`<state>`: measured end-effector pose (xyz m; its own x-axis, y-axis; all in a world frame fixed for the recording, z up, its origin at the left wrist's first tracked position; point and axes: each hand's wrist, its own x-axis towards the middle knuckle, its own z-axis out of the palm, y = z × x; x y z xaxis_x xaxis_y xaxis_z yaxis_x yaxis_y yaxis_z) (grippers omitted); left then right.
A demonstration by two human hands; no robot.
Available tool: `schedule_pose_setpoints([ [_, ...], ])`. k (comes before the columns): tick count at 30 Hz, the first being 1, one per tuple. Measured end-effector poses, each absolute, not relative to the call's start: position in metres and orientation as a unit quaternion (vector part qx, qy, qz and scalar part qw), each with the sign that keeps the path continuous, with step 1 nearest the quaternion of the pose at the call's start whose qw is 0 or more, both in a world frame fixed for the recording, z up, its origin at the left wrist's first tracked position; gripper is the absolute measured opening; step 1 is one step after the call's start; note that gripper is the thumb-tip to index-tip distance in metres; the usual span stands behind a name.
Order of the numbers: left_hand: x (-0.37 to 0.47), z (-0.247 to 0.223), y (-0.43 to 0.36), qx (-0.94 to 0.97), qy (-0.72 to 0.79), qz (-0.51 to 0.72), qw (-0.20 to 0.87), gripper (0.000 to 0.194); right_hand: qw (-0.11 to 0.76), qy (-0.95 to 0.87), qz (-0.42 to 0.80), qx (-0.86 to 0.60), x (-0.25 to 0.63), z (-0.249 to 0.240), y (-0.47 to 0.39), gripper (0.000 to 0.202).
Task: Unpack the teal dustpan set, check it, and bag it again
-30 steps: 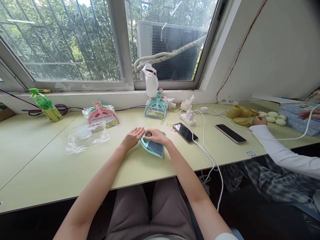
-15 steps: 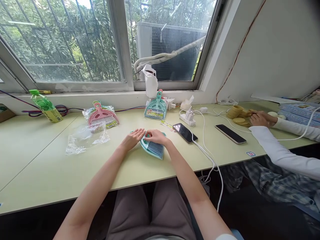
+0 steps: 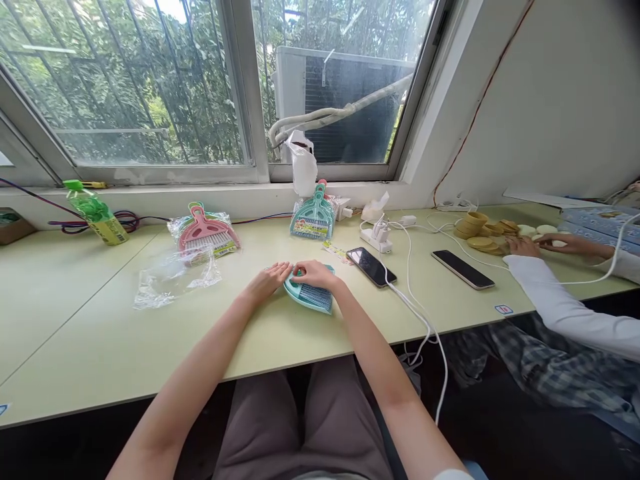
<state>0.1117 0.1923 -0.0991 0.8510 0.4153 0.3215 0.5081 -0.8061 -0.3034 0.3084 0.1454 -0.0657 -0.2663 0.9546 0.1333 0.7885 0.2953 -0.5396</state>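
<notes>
A teal dustpan (image 3: 296, 297) lies on the table in front of me, a small brush (image 3: 316, 296) with blue-grey bristles nested in it. My left hand (image 3: 273, 275) rests over the dustpan's handle end with its fingers stretched out and held together, hiding most of the handle. My right hand (image 3: 315, 274) is closed in a pinch at the brush's handle, thumb and forefinger curled together, covering the upper part of the brush. The two hands' fingertips nearly meet.
Wrapped pink (image 3: 206, 233) and teal dustpan sets (image 3: 314, 217) stand behind, with a loose clear bag (image 3: 175, 279) to the left. A green-capped bottle (image 3: 97, 213), a phone (image 3: 371, 266) and a power strip (image 3: 376, 239) with cables lie around. A co-worker's hands (image 3: 543, 245) handle round pieces at right.
The dustpan and brush have turned slightly and shifted a little right under my hands. The co-worker's hands have moved right, away from the yellow stacks.
</notes>
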Motion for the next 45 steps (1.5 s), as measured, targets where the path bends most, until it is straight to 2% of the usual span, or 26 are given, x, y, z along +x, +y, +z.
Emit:
schedule_pose_setpoints([
  [9,0.106,-0.094,0.194,-0.922,-0.264,-0.205,0.195,0.040,0.220,-0.773,0.182,-0.566,0.307,-0.068,0.148,0.017],
  [15,0.097,-0.089,0.199,-0.907,-0.294,-0.191,0.234,0.045,0.235,-0.769,0.179,-0.567,0.307,-0.067,0.148,0.020],
  [27,0.093,-0.088,0.198,-0.906,-0.282,-0.219,0.227,0.048,0.241,-0.774,0.189,-0.554,0.309,-0.063,0.145,0.019],
  [38,0.094,-0.092,0.201,-0.912,-0.301,-0.219,0.171,0.048,0.241,-0.774,0.180,-0.558,0.306,-0.065,0.146,0.016],
  [45,0.096,-0.090,0.197,-0.910,-0.315,-0.219,0.159,0.047,0.227,-0.769,0.209,-0.559,0.308,-0.061,0.143,0.031],
])
